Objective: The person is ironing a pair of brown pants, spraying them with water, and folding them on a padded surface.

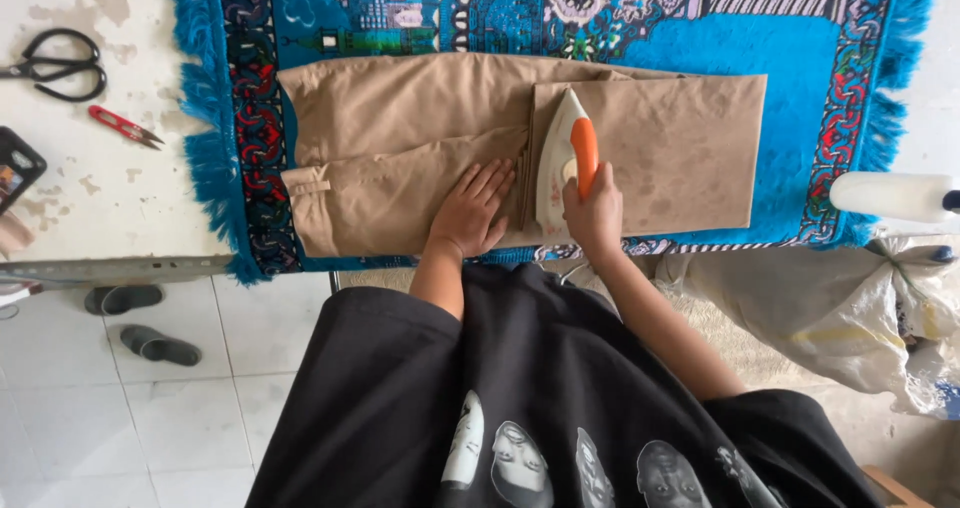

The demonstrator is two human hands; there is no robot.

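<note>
Right hand (594, 211) grip closed on iron (562, 158); left hand (470, 210) flat, open on trousers (400, 138).

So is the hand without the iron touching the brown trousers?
Touching. The head view shows the left hand pressed flat, fingers spread, on the tan trousers, no gap between them. The right hand grips the iron's orange handle beside it.

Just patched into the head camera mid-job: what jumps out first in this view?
The bright blue patterned rug on the table grabs the eye, with folded tan trousers spread across it. At the middle, the right hand grips the orange handle of a white iron standing on the trousers, while the left hand presses flat on the cloth beside it. Black scissors and red snips lie on the bare tabletop at far left.
</note>
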